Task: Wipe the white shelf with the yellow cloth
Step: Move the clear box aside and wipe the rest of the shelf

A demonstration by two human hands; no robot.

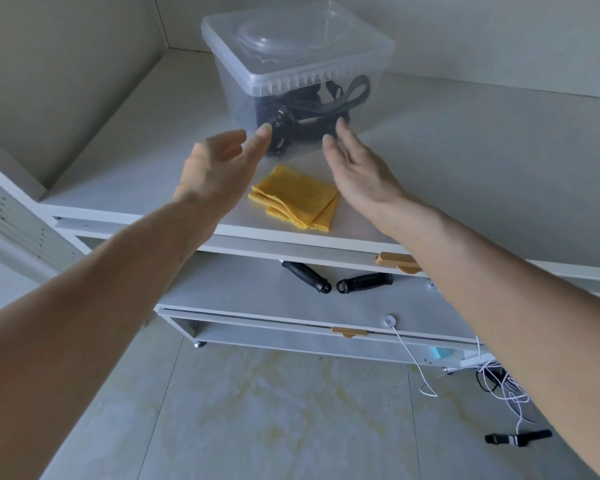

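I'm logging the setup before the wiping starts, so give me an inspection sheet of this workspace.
Surface: white shelf, top level, pale.
Job's things: yellow cloth folded near the front edge, untouched.
Clutter: clear lidded box holding dark straps; two black handles on the lower shelf.
Grips: left hand and right hand open, empty, reaching toward the box.
Cables: white cables tangled on the floor at right.
Surroundings: marbled floor tiles.

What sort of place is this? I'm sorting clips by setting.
Probably a home storage corner: a white shelf unit on a tiled floor, a clear bin of straps, loose cables.
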